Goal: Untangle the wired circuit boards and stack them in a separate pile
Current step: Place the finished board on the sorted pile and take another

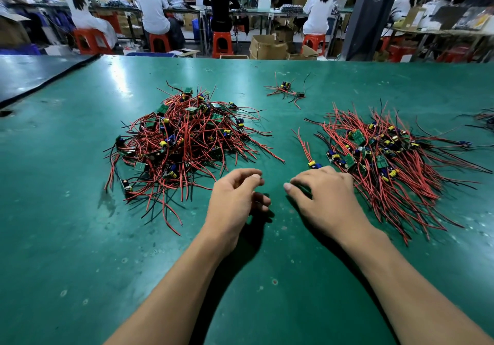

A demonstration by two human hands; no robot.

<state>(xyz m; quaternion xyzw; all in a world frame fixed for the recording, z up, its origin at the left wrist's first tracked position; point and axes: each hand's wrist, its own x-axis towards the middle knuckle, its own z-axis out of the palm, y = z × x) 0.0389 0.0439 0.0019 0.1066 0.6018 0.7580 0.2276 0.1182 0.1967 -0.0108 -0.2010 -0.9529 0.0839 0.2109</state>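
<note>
Head view: your left hand sits loosely curled, its grip narrow and empty. Your right hand arches over the scuffed green worktop, grip relaxed and empty. The tangled mound of red-wired boards lies left, the flatter combed pile right.

On the left of the worktop sits the tangled pile: a mounded heap of small green boards with yellow and blue parts, their red and black wires crossing every way and splaying out at the edges. On the right lies the sorted pile, flatter, its wires running roughly parallel on a diagonal with the boards banded through the middle. A single board lies just left of it, red wires pointing away. A small cluster lies farther back, between the piles.
</note>
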